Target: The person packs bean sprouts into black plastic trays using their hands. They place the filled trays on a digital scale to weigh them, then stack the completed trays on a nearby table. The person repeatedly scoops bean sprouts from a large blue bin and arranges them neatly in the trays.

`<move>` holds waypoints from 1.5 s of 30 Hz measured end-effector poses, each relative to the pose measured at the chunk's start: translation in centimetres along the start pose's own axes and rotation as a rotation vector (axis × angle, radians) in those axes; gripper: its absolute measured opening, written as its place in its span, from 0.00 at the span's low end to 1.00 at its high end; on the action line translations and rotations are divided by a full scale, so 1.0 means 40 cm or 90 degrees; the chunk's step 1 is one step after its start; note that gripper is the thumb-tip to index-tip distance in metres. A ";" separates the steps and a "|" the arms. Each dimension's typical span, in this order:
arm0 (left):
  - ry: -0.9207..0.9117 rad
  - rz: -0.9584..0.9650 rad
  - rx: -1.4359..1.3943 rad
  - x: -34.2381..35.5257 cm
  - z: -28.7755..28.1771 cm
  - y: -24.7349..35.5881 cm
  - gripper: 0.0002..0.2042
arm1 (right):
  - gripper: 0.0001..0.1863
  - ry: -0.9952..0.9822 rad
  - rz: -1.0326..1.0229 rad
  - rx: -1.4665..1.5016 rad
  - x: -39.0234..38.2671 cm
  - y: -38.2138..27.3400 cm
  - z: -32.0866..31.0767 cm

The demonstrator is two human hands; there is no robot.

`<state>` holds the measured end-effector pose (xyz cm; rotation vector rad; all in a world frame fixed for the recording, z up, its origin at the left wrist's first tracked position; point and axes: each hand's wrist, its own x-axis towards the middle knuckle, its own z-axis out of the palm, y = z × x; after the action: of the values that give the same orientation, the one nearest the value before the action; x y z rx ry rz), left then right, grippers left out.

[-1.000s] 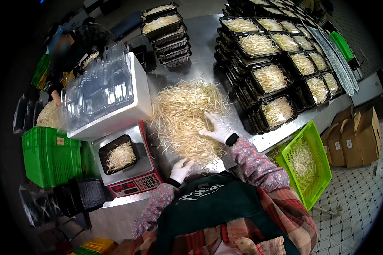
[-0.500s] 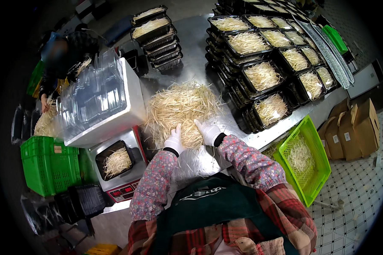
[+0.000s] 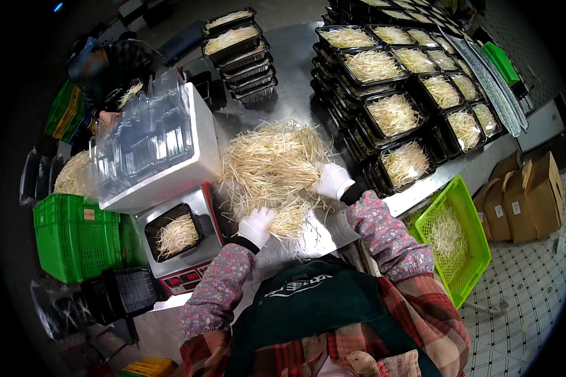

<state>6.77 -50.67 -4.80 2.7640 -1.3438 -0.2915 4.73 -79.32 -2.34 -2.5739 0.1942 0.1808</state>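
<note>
A loose heap of pale bean sprouts point(image 3: 273, 154) lies on the metal table in front of me. My left hand point(image 3: 256, 227), in a white glove, is closed on a small clump pulled down at the heap's near edge. My right hand point(image 3: 333, 181), gloved too, has its fingers curled into the sprouts at the right side; its fingertips are partly hidden. To the left, a black plastic tray point(image 3: 153, 242) partly filled with sprouts sits on a scale point(image 3: 209, 217) with a red front.
A white foam box point(image 3: 202, 135) of clear lids stands behind the scale. Filled trays point(image 3: 393, 114) are stacked at right, more point(image 3: 248, 78) at the back. Green crates point(image 3: 75, 239) and a lime basket point(image 3: 478, 267) flank the table. Another person point(image 3: 122, 63) is at far left.
My hands have moved apart: the left came nearer to me with a clump of sprouts, the right shifted right and slightly farther away. The near part of the heap has been drawn down.
</note>
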 end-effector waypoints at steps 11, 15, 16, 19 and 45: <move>0.314 -0.411 -0.706 -0.123 0.240 0.094 0.42 | 0.66 -0.111 0.034 -0.044 0.025 -0.021 0.186; 0.352 -0.537 -1.200 -0.047 0.324 0.124 0.34 | 0.73 -0.200 -0.003 -0.214 -0.007 -0.196 0.167; 0.343 -0.551 -1.189 -0.019 0.321 0.124 0.33 | 0.74 -0.221 -0.017 -0.276 -0.027 -0.214 0.178; 0.326 -0.545 -1.186 -0.028 0.279 0.149 0.34 | 0.67 -0.139 -0.044 -0.199 -0.010 -0.166 0.223; 0.568 -0.266 -0.601 -0.451 -0.206 -0.078 0.12 | 0.47 0.007 0.007 0.167 0.033 -0.140 0.197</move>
<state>-0.13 -34.88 5.49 1.8887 -0.2641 0.2352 6.29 -70.56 -6.30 -2.3146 0.2212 0.1365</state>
